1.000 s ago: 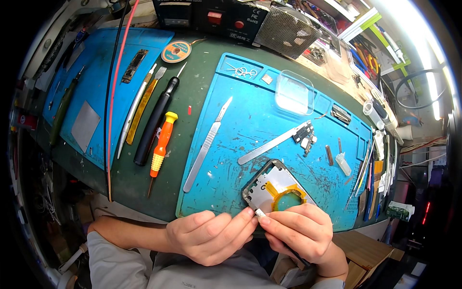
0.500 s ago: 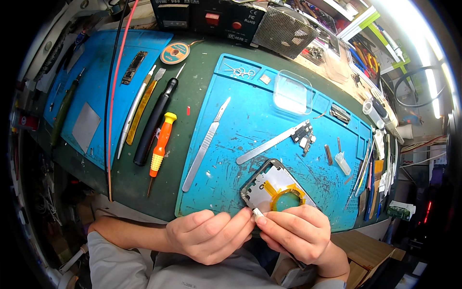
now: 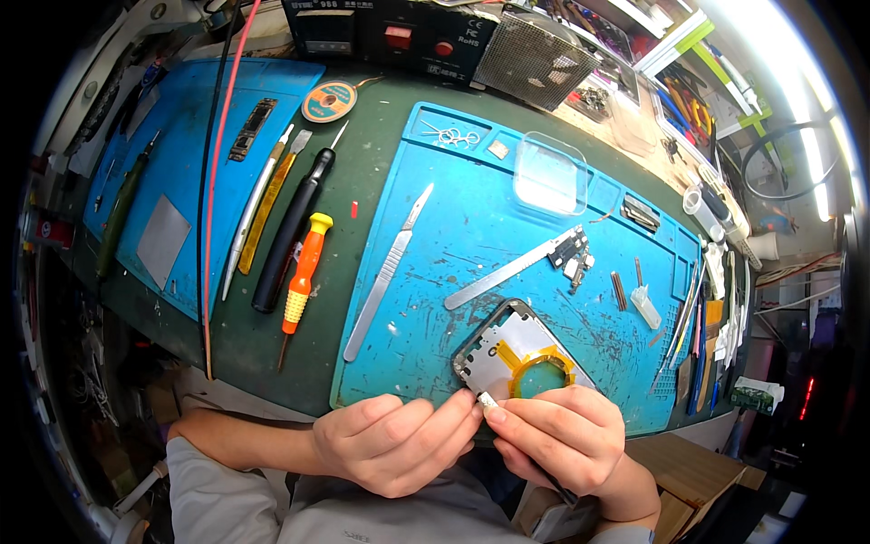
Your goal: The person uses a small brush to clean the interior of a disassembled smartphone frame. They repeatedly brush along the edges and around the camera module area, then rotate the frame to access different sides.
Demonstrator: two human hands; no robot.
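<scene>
Cluttered repair table (image 3: 381, 172), lower centre: left hand (image 3: 394, 444) and right hand (image 3: 557, 435) pinch a small white piece (image 3: 486, 399) together, phone frame (image 3: 517, 358) lying just above, angled upper-left to lower-right.

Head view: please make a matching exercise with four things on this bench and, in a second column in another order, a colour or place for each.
Things:
1. screwdriver
2. phone frame
3. clear plastic lid
4. small white piece

Descriptions:
A. pinched between both hands' fingertips
B. orange and yellow handle
C. carries a yellow tape ring
D. at the blue mat's far edge

Pairs: 1-B, 2-C, 3-D, 4-A
</scene>
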